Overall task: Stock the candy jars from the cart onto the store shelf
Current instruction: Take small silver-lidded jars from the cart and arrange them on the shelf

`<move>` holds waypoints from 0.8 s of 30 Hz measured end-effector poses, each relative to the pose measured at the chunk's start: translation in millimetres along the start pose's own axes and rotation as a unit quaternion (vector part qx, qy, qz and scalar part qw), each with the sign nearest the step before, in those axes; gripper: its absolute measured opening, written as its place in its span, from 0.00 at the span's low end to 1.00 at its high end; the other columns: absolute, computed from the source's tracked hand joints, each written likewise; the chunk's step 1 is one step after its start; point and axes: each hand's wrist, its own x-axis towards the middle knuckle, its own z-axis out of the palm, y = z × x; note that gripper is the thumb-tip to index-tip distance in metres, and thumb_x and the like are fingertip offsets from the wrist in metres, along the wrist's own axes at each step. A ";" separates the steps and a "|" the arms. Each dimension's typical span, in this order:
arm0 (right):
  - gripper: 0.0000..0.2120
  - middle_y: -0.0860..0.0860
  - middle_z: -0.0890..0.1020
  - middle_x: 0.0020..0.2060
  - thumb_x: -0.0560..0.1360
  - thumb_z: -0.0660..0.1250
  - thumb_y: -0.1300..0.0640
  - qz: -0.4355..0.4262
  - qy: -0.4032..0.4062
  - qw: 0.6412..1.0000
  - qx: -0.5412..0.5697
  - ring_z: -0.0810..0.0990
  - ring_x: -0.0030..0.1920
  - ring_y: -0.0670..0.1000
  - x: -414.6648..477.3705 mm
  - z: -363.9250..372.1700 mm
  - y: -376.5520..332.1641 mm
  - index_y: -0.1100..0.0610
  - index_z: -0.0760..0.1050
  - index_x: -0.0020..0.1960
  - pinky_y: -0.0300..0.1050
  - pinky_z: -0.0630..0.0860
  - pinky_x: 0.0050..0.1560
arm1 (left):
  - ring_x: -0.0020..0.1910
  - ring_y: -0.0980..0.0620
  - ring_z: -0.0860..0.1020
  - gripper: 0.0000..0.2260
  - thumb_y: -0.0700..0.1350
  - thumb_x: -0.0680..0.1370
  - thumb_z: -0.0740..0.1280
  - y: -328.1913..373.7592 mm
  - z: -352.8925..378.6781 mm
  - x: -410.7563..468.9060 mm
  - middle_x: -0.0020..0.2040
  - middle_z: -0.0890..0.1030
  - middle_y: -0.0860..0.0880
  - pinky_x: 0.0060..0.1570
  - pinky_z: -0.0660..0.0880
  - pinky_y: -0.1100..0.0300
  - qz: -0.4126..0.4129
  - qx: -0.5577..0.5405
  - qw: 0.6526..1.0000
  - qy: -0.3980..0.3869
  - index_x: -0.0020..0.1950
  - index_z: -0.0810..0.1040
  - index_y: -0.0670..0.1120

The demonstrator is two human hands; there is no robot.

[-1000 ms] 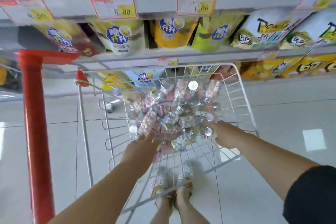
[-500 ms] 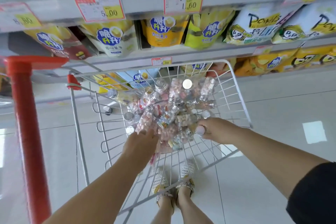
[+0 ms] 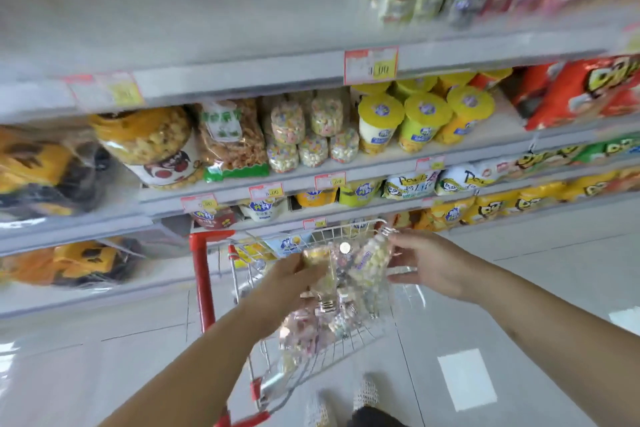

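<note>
Nearest the camera, the left hand (image 3: 294, 274) was wrapped around a jar (image 3: 320, 272), fingers curled about its body, and the right hand (image 3: 424, 262) pinched another jar (image 3: 369, 262) near its cap, both held just above the cart (image 3: 349, 345). The lift looked under way, so the sound course would be to keep each jar upright, clear the wire rim, and carry one at a time to the shelf rather than crowd both in together. The cart below held a loose heap of more jars (image 3: 311, 329), clear with pastel candy, lying at all angles. Beyond, the shelf (image 3: 363, 168) already bore stacked jars (image 3: 304, 137) of the same kind, between a bag of snacks (image 3: 232, 139) and yellow-lidded tubs (image 3: 419, 121); any gap there was too blurred to judge.
</note>
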 end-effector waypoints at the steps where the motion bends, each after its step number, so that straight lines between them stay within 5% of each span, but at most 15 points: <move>1: 0.07 0.56 0.83 0.42 0.76 0.67 0.54 -0.009 0.000 1.000 0.028 0.82 0.43 0.55 -12.9 5.1 -11.5 0.57 0.79 0.49 0.60 0.76 0.59 | 0.39 0.51 0.73 0.10 0.46 0.77 0.71 13.8 2.0 -11.7 0.41 0.72 0.46 0.41 0.76 0.57 -0.001 -0.024 1.000 -0.007 0.44 0.72 0.43; 3: 0.10 0.57 0.82 0.43 0.76 0.66 0.53 -0.024 0.006 0.996 0.083 0.82 0.43 0.57 -34.6 15.1 -32.0 0.59 0.80 0.50 0.62 0.77 0.57 | 0.39 0.50 0.74 0.14 0.49 0.73 0.75 41.6 6.8 -32.8 0.42 0.74 0.45 0.39 0.76 0.56 -0.002 -0.070 0.997 -0.012 0.50 0.77 0.42; 6: 0.13 0.58 0.77 0.42 0.73 0.66 0.52 -0.051 -0.010 0.988 0.143 0.79 0.42 0.59 -56.8 24.5 -62.6 0.59 0.79 0.52 0.64 0.75 0.58 | 0.49 0.43 0.75 0.40 0.55 0.62 0.81 85.2 8.4 -45.5 0.52 0.75 0.41 0.50 0.79 0.43 0.020 -0.108 0.994 -0.010 0.70 0.71 0.44; 7: 0.14 0.57 0.75 0.42 0.71 0.68 0.51 -0.062 -0.018 0.985 0.160 0.77 0.42 0.59 -61.9 26.8 -73.5 0.58 0.78 0.52 0.64 0.76 0.57 | 0.50 0.42 0.75 0.40 0.56 0.64 0.79 101.1 10.4 -48.9 0.52 0.74 0.41 0.49 0.80 0.44 0.039 -0.105 0.994 -0.013 0.72 0.69 0.44; 11: 0.23 0.52 0.64 0.35 0.56 0.81 0.48 -0.128 -0.038 0.974 0.181 0.64 0.36 0.53 -77.9 28.7 -120.6 0.53 0.71 0.43 0.49 0.78 0.40 | 0.37 0.49 0.81 0.14 0.48 0.81 0.66 165.3 26.5 -58.6 0.43 0.78 0.45 0.34 0.78 0.56 0.110 -0.072 0.991 0.022 0.64 0.73 0.44; 14: 0.10 0.52 0.70 0.34 0.73 0.68 0.48 -0.170 0.001 0.972 0.161 0.68 0.32 0.51 -81.6 20.2 -155.2 0.52 0.70 0.43 0.43 0.74 0.32 | 0.37 0.49 0.78 0.04 0.47 0.82 0.64 208.4 38.4 -55.1 0.44 0.79 0.48 0.38 0.75 0.56 0.173 0.003 0.983 0.060 0.55 0.76 0.50; 16: 0.07 0.52 0.74 0.34 0.77 0.64 0.50 -0.185 0.026 0.974 0.127 0.74 0.33 0.51 -83.8 11.3 -177.6 0.53 0.72 0.46 0.44 0.76 0.31 | 0.40 0.48 0.78 0.10 0.46 0.81 0.65 234.8 41.2 -47.4 0.47 0.80 0.47 0.40 0.75 0.55 0.214 0.067 0.970 0.092 0.62 0.75 0.48; 20: 0.09 0.61 0.83 0.51 0.80 0.64 0.55 -0.256 0.059 0.965 0.012 0.82 0.48 0.57 -86.8 -8.2 -219.2 0.61 0.75 0.55 0.55 0.79 0.50 | 0.41 0.53 0.79 0.17 0.48 0.76 0.70 285.2 39.2 -23.3 0.54 0.80 0.51 0.40 0.75 0.60 0.297 0.265 0.886 0.237 0.63 0.73 0.49; 24: 0.12 0.51 0.86 0.49 0.75 0.71 0.48 -0.315 0.138 0.924 -0.166 0.84 0.53 0.52 -84.9 -22.3 -250.2 0.53 0.76 0.53 0.54 0.77 0.59 | 0.50 0.46 0.78 0.17 0.46 0.74 0.70 320.5 34.3 1.8 0.57 0.78 0.48 0.46 0.74 0.58 0.313 0.445 0.763 0.348 0.63 0.76 0.50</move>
